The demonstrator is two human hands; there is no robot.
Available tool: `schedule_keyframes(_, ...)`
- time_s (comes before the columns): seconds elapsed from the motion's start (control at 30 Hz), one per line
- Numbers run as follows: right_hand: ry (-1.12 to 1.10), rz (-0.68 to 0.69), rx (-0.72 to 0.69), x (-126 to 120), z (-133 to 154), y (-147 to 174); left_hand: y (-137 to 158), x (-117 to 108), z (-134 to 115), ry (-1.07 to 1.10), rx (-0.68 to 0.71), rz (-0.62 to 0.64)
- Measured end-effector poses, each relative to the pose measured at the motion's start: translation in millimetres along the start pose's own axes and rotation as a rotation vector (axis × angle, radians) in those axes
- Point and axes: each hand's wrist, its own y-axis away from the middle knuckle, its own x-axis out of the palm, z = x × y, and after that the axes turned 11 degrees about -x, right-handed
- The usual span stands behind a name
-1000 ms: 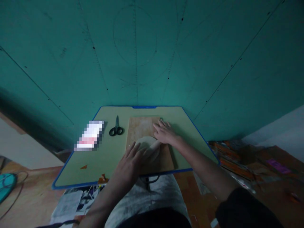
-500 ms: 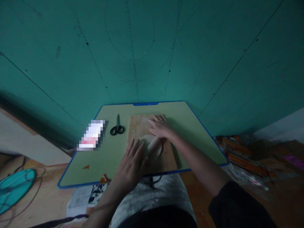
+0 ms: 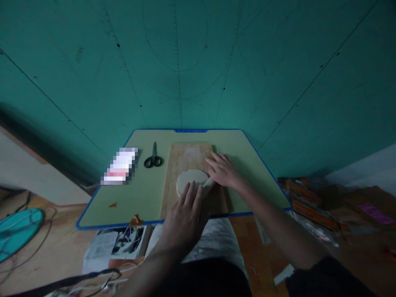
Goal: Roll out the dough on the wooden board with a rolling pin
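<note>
A flat round of pale dough (image 3: pixel 189 178) lies on a wooden board (image 3: pixel 173 163). Across its right part runs a light rolling pin (image 3: pixel 208 185), slanting from lower left to upper right. My left hand (image 3: pixel 187 216) rests over the pin's near end, its fingers stretched forward over the dough's near edge. On the far end lies my right hand (image 3: pixel 222 170), palm down and fingers extended past the board's right edge. Both palms hide the ends of the pin.
The board lies on a pale green table (image 3: pixel 130 202) with a blue rim. To the left are black-handled scissors (image 3: pixel 153 160), a blurred-out bright rectangle (image 3: pixel 120 167) and a small orange scrap (image 3: pixel 113 204). A green wall (image 3: pixel 192 103) stands behind the table.
My hands and the rolling pin have shifted right, from across the dough's middle to its right part. More of the dough's left side shows. The head view has tilted slightly.
</note>
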Motion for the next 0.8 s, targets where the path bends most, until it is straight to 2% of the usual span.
schedule_keyframes(0.27,0.058,-0.037,0.003,0.4,-5.1,23.2,4.5,5.2,-17.7,-0.043,-0.013,-0.019)
schedule_keyframes(0.53,0.058,-0.049,0.017,7.7,-9.5,37.5,13.5,13.0,-26.7,-0.048,0.067,-0.045)
schedule_keyframes(0.67,0.037,-0.016,0.031,6.6,-8.5,34.1,13.1,12.0,-27.9,-0.026,0.028,-0.050)
schedule_keyframes(0.8,0.035,-0.021,-0.004,4.0,-4.1,16.9,5.5,6.3,-20.5,0.026,-0.008,-0.048)
